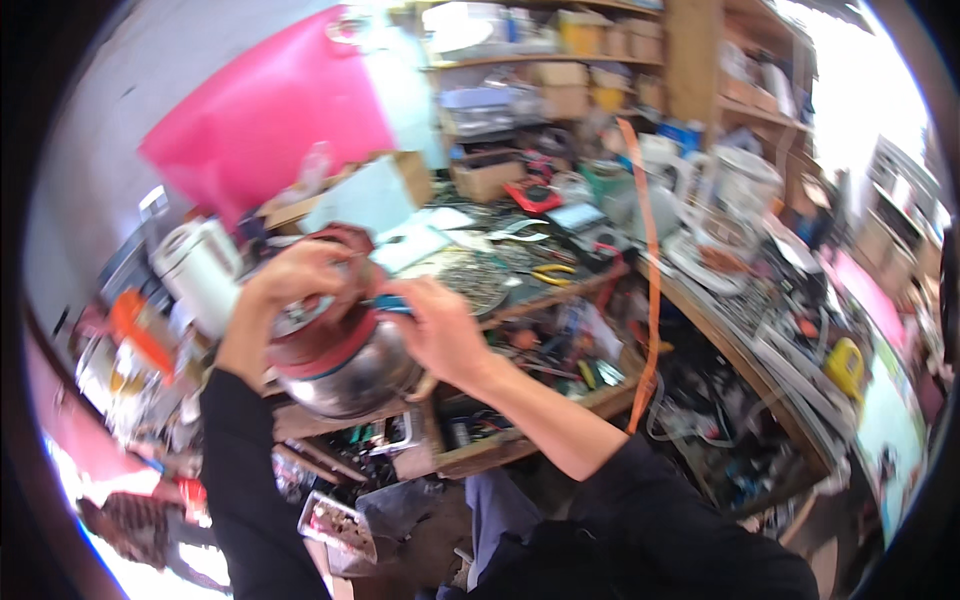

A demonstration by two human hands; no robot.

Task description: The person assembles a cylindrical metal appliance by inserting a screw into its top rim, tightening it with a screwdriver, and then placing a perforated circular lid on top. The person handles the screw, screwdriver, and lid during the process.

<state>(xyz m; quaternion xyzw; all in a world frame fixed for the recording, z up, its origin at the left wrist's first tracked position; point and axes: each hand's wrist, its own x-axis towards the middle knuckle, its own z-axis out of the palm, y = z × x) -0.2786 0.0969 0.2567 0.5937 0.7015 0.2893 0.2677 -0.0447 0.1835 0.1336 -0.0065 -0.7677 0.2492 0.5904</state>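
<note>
Here, silver vessel (pixel 345 388) below the fingers (pixel 424 296) — left hand (pixel 290 277) clasping its reddish top (pixel 340 336), right hand (pixel 445 328) gripping a blue object (pixel 391 303).

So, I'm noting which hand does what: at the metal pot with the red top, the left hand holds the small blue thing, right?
Not quite: the head view shows the right hand holding the small blue thing at the metal pot, not the left hand.
</note>
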